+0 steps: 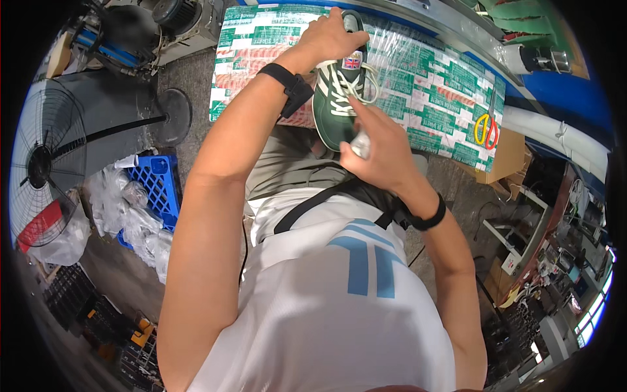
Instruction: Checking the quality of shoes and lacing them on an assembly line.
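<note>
A dark green sneaker (pixel 334 117) with white stripes, white laces and a small flag patch on its tongue lies over the near edge of the covered table, toe toward me. My left hand (pixel 332 39) is closed on its heel end, thumb across the collar opening. By the toe, my right hand (pixel 385 147) pinches a small white wad (pixel 360 144), perhaps cloth or paper, against the shoe's right side. Its index finger reaches up to the laces (pixel 356 85). The fingers' undersides are hidden.
Green and white printed wrapping covers the table (pixel 424 98). Scissors (pixel 484 130) with yellow and red handles lie at its right end, above a cardboard box (pixel 509 160). Leftward stand a fan (pixel 46 163) and a blue crate (pixel 153 189) beside clear plastic bags (pixel 121 202).
</note>
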The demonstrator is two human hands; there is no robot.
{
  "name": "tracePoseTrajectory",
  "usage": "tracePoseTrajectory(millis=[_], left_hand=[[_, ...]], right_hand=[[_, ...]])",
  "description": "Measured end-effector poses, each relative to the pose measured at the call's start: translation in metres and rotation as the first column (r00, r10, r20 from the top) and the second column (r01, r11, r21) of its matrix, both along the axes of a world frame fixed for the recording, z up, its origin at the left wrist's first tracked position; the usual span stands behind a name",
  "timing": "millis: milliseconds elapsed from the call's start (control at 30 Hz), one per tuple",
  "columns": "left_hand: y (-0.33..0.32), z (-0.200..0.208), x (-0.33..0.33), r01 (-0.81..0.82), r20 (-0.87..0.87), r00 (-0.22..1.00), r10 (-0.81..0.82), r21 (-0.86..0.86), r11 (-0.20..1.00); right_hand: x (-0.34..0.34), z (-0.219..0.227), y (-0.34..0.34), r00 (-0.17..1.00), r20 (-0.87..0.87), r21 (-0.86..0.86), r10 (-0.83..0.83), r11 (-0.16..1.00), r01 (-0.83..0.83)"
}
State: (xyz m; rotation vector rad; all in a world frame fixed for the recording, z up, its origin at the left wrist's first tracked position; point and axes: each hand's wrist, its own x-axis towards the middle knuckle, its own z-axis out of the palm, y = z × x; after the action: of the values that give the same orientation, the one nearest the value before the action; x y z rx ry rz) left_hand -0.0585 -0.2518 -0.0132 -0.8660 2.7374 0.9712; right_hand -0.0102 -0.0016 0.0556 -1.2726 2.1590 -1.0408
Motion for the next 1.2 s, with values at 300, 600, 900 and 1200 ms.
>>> tracePoseTrajectory(millis=[300, 600, 900, 1200], left_hand=[[-0.005, -0.006, 0.0, 0.0, -0.1, 0.995, 0.005, 0.046, 0.999], [-0.044, -0.02, 0.038, 0.115, -0.336, 0.926, 0.17, 0.682, 0.722], [0.032, 0.005, 0.119, -0.298, -0.201, 0.815, 0.543, 0.66, 0.69], [-0.059, 0.066, 0.103, -0.241, -0.346, 0.788, 0.51, 0.589, 0.772]], right_hand=[[0.007, -0.008, 0.014, 0.995, -0.096, -0.037, 0.011, 0.999, -0.015], [-0.026, -0.077, 0.0, 0.924, -0.032, -0.131, -0.382, 0.918, 0.375], [0.001, -0.065, -0.021, 0.964, 0.151, -0.223, -0.219, 0.943, 0.249], [-0.069, -0.092, 0.022, 0.962, -0.123, -0.221, -0.245, 0.951, 0.214]])
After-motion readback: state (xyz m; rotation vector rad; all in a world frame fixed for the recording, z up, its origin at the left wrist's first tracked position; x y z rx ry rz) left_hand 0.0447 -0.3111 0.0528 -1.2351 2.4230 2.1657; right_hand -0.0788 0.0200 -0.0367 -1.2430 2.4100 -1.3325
